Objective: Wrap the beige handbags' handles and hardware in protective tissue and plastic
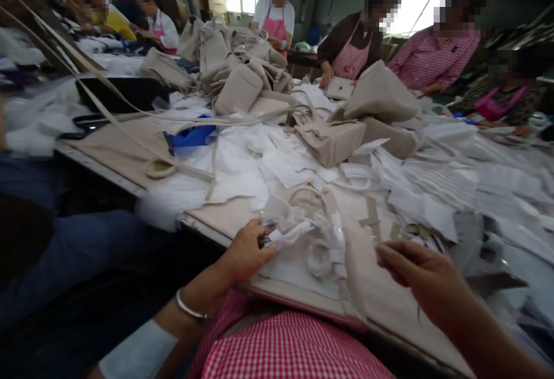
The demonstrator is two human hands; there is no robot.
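My left hand (249, 250) is closed on a white wrapping strip (294, 235), at the left edge of a pale handbag (285, 275) lying flat at the table's near edge. Something dark shows between its fingers, too blurred to name. Clear plastic and white wrap cover the bag's handle (306, 192). A ring of white wrapping (319, 259) lies on the bag's right half. To the right of the bag, apart from it, my right hand (418, 266) hovers with thumb and fingers pinched together. Whatever is between those fingertips is hidden.
Beige bags (331, 139) and a heap of more bags (242, 87) stand farther back. White sheets (437, 188) cover the right side. A blue packet (190, 137) and a tape roll (160, 168) lie left, under long straps (130, 131). Several people work around the table.
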